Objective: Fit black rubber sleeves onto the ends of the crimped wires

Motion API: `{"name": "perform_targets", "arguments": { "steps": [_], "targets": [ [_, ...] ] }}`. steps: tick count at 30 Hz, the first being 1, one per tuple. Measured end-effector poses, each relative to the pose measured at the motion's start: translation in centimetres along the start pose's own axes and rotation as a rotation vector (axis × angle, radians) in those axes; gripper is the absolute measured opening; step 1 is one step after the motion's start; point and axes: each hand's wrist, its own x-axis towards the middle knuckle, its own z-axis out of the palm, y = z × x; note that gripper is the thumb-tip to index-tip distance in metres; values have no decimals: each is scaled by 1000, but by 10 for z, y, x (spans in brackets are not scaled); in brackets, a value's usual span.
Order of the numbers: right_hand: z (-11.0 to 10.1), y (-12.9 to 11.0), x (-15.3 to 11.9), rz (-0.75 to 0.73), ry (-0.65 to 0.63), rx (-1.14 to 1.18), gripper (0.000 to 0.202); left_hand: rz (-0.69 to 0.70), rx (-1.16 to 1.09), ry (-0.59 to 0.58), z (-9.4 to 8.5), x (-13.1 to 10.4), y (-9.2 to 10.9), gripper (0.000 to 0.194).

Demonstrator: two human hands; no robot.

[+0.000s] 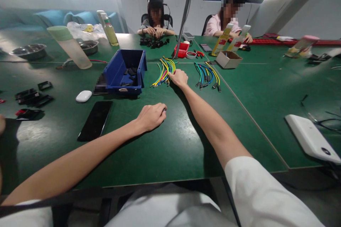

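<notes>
My left hand (152, 117) rests on the green table with its fingers curled closed around a small black plastic piece (164, 109), of which only an edge shows. My right hand (180, 78) is stretched forward to a bundle of short wires (166, 68) in yellow, green, blue and red with metal terminals at their ends. Its fingers are pinched at the bundle's right side, on a wire; the fingertips are partly hidden. Right of that hand lies a second group of wires (207, 74) with black sleeves on their ends. A blue bin (112, 74) with black pieces inside stands left of the bundle.
A black phone (95, 120), a white earbud case (84, 96) and black plastic housings (28, 95) lie left. A metal pole (184, 17) rises behind the wires. A small cardboard box (229, 60) and a white power bank (311, 136) are right. Two people sit across the table.
</notes>
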Motion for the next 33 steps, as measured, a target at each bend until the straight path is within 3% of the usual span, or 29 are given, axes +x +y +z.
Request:
{"name": "perform_targets", "arguments": {
  "steps": [16,21,33],
  "targets": [
    [6,12,11,34,34,174,30,-2,15,-3,-1,0,0,31],
    [8,15,14,-25,65,233,34,-1,23,-5,-1,1,0,31],
    [2,-10,10,-187,171,335,25,18,36,17,-1,1,-1,29]
  ]
}}
